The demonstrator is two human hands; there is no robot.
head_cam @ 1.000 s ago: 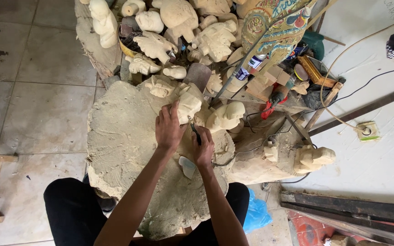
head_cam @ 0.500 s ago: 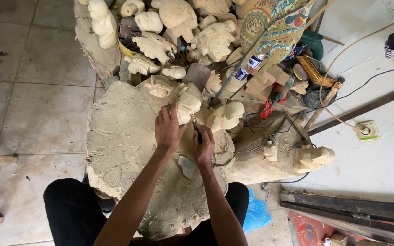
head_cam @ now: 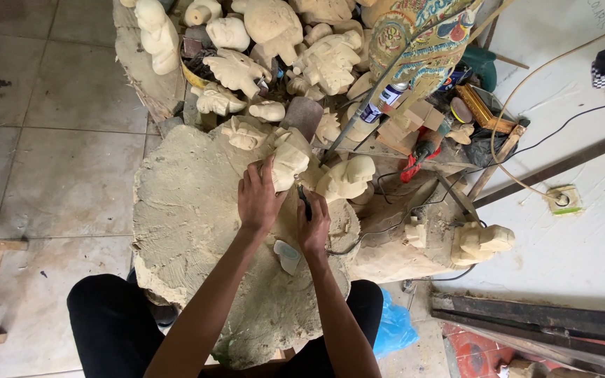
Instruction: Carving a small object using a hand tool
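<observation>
- The left hand (head_cam: 259, 199) lies flat on a pale carved wooden figure (head_cam: 290, 162), its fingers spread and wrapped over the near side, pressing it down onto the wide wooden slab (head_cam: 183, 224).
- The figure sits near the far edge of the slab, just in front of the heap of other pale carvings (head_cam: 274, 42).
- The right hand (head_cam: 313, 225) is closed around a thin dark tool (head_cam: 305, 203), fingers pressed together on its handle; the tip meets the figure's near right side, though the contact point is partly hidden.
- A small pale grey block (head_cam: 288, 255) lies on the slab just beside the right wrist.
- The figure looks like light, stiff softwood: rigid under the palm, not slippery, yet its thin carved parts could chip.
- Judging from its shape, the thick rounded body is the safest place to grip, well away from fine detail and from the tool's edge.
- A painted carved panel (head_cam: 421, 42) leans beyond the slab's far right corner.
</observation>
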